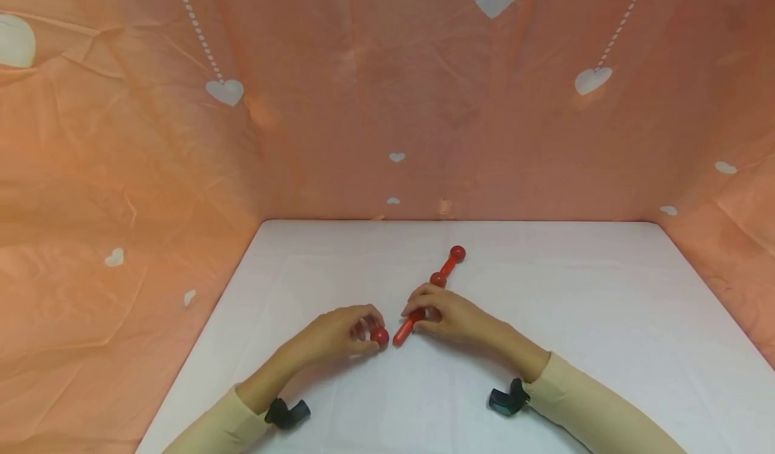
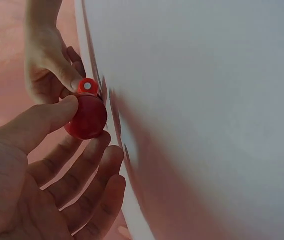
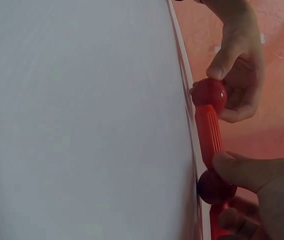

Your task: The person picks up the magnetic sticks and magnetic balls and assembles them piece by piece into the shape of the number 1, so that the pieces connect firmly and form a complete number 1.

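In the head view my left hand pinches a loose glossy red ball between thumb and fingertips. To its right, my right hand grips a chain of red rods and balls around a middle ball, its thumb and fingers on either side. The chain's near rod points at the loose ball, with a narrow gap between them. Beyond the right hand, another ball, a rod and an end ball continue the chain. A pale round spot marks the rod's end in the left wrist view.
A white tabletop lies beneath both hands. Orange sheeting with white hearts rises behind it and at both sides. Dark wrist devices sit by the beige sleeves.
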`<control>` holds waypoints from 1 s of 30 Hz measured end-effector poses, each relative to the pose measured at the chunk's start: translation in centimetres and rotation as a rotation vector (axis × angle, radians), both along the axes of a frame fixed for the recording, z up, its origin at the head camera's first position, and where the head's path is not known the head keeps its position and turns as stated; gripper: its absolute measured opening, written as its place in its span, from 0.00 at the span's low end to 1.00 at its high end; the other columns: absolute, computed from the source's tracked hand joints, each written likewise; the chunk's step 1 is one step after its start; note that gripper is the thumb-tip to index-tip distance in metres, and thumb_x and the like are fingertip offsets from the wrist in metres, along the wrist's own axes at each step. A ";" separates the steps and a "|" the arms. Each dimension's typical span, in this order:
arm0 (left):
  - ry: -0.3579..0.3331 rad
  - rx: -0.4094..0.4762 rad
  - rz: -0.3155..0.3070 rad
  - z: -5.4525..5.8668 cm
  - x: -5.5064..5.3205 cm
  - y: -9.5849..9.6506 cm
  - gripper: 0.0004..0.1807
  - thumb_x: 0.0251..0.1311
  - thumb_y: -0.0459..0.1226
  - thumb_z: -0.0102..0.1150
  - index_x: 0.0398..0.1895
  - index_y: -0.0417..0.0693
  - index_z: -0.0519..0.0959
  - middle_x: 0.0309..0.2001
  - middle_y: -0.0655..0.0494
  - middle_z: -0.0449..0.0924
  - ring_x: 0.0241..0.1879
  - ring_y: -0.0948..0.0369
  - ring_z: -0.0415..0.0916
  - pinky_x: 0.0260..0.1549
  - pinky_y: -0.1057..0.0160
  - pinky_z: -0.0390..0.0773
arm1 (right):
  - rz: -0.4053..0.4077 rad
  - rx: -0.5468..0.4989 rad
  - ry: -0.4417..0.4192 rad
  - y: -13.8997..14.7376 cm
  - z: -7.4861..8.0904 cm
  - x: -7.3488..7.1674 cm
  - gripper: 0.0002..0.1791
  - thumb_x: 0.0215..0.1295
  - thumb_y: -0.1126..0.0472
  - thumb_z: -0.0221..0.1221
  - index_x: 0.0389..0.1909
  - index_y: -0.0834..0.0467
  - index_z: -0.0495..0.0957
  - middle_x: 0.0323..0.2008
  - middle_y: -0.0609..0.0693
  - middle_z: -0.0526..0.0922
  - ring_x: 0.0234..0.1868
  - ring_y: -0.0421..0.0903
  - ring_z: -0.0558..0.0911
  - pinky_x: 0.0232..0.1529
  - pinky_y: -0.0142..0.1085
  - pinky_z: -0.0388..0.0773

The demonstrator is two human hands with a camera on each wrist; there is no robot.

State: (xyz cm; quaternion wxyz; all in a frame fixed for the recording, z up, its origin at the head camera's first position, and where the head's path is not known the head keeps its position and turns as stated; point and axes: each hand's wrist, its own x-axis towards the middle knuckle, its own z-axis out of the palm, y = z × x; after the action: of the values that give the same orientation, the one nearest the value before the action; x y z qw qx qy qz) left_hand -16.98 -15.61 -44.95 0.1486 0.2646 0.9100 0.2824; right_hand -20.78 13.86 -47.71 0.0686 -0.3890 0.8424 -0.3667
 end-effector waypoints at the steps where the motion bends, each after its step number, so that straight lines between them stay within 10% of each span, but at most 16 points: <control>1: -0.005 0.001 0.000 0.0 0.1 0.1 0.17 0.64 0.43 0.77 0.53 0.62 0.82 0.42 0.70 0.83 0.43 0.64 0.79 0.43 0.60 0.80 | 0.001 0.001 0.000 0.0 0.0 0.0 0.14 0.72 0.61 0.70 0.55 0.46 0.88 0.54 0.41 0.81 0.57 0.44 0.80 0.61 0.42 0.80; 30: 0.006 0.013 -0.047 -0.3 1.0 1.2 0.18 0.60 0.41 0.80 0.50 0.61 0.81 0.41 0.69 0.83 0.41 0.66 0.79 0.41 0.63 0.80 | 0.042 -0.031 0.019 -0.1 -0.2 0.0 0.12 0.72 0.62 0.70 0.54 0.49 0.88 0.52 0.42 0.83 0.54 0.41 0.80 0.55 0.36 0.80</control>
State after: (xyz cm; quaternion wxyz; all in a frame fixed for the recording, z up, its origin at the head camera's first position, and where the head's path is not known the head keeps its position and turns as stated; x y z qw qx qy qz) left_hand -15.98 -14.42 -45.25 0.1507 0.2879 0.9022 0.2837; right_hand -20.79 13.72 -47.87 0.0623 -0.4110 0.8289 -0.3744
